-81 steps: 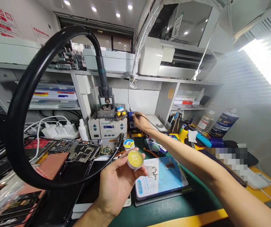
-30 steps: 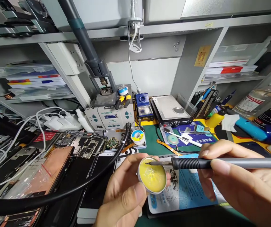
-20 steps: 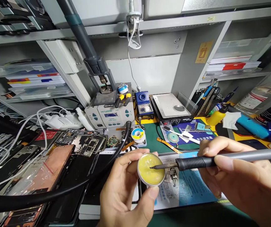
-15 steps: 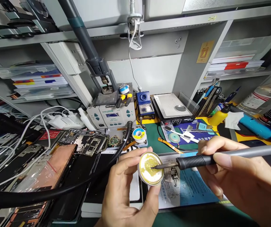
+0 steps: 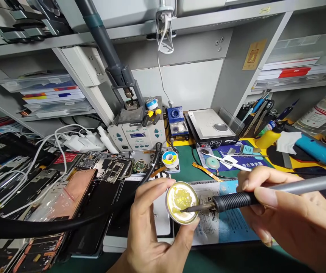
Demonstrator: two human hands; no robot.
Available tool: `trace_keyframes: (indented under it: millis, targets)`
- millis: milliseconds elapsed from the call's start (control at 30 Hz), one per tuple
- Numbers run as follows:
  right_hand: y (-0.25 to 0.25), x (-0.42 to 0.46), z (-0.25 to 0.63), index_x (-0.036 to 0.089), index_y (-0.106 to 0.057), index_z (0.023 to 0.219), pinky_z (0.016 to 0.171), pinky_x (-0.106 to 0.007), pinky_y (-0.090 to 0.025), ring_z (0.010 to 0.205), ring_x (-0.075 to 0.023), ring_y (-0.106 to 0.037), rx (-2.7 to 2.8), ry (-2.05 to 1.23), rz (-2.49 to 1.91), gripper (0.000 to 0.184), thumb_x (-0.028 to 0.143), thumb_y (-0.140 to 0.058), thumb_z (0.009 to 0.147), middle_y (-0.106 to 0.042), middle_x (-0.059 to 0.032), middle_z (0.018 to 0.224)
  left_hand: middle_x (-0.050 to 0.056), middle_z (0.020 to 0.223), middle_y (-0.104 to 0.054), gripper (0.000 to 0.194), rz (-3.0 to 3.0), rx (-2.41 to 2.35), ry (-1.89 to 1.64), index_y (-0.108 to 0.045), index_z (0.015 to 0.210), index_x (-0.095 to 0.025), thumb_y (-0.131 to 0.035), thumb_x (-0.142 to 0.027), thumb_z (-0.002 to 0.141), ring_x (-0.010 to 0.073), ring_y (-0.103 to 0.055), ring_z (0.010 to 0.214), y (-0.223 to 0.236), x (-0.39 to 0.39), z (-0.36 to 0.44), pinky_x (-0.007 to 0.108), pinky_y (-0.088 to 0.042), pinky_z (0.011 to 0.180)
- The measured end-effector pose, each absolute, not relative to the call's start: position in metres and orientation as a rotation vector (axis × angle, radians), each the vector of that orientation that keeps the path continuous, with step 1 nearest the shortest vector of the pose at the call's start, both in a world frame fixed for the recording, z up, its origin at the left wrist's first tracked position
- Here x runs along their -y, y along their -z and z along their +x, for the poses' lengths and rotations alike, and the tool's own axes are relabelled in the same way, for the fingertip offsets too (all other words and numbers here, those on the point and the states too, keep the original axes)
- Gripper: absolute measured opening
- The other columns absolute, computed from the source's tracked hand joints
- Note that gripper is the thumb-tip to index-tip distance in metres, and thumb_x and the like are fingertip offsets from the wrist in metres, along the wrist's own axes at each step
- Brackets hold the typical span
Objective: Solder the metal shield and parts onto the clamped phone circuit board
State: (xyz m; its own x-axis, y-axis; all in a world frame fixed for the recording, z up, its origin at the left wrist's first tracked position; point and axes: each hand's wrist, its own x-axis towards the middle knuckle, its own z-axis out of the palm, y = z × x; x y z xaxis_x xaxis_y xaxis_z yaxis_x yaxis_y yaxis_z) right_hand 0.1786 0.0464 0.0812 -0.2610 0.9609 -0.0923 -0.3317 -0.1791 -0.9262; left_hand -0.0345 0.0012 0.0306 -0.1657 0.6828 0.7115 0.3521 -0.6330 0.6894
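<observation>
The left hand [image 5: 158,233] pinches the tin [image 5: 176,221] and the right hand [image 5: 279,204] grips the iron [image 5: 233,201], its tip [image 5: 190,209] apparently dipping in paste [image 5: 181,196], which next calls for steadiness.

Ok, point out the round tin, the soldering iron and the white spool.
Round tin [image 5: 172,218], head view: its lower-left rim.
Soldering iron [image 5: 233,201], head view: its black ribbed grip.
White spool [image 5: 170,161], head view: its top label.

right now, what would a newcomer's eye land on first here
Probably the round tin with yellow contents, tilted in the left hand at lower centre, and the dark pen-like tool the right hand points into it. Next, the thick black hose sweeping across the left foreground.
</observation>
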Motion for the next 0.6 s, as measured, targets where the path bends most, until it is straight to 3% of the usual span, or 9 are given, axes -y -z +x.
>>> trace_keyframes:
  millis: [167, 333, 600]
  targets:
    - [-0.0908, -0.0503, 0.1719, 0.023, -0.078, 0.062, 0.027, -0.022, -0.039, 0.025, -0.0162, -0.052, 0.964, -1.697, -0.957, 0.023, 0.043, -0.090, 0.059, -0.053, -0.0008, 0.037, 0.013, 0.125, -0.055, 0.072, 1.881, -1.204, -1.877, -0.048, 0.138, -0.018, -0.074, -0.003, 0.072, 0.0255, -0.062, 0.113, -0.0317, -0.0006, -0.0363, 0.039, -0.060, 0.095]
    - [-0.0886, -0.0493, 0.1721, 0.022, -0.079, 0.065, 0.031, -0.021, -0.037, 0.026, -0.0153, -0.052, 0.946, -1.733, -0.954, 0.023, 0.043, -0.087, 0.064, -0.052, -0.0005, 0.037, 0.012, 0.123, -0.056, 0.069, 1.883, -1.195, -1.907, -0.049, 0.137, -0.018, -0.073, -0.004, 0.073, 0.0230, -0.062, 0.113, -0.0350, -0.0023, -0.0334, 0.033, -0.059, 0.095]
    - [-0.0922, -0.0468, 0.1680, 0.022, -0.079, 0.062, 0.028, -0.021, -0.041, 0.028, -0.0149, -0.054, 0.949, -1.712, -0.955, 0.022, 0.041, -0.091, 0.058, -0.052, -0.0006, 0.042, 0.012, 0.124, -0.056, 0.075, 1.912, -1.173, -1.924, -0.049, 0.137, -0.017, -0.076, -0.001, 0.069, 0.0247, -0.062, 0.112, -0.0332, -0.0015, -0.0366, 0.038, -0.059, 0.095]
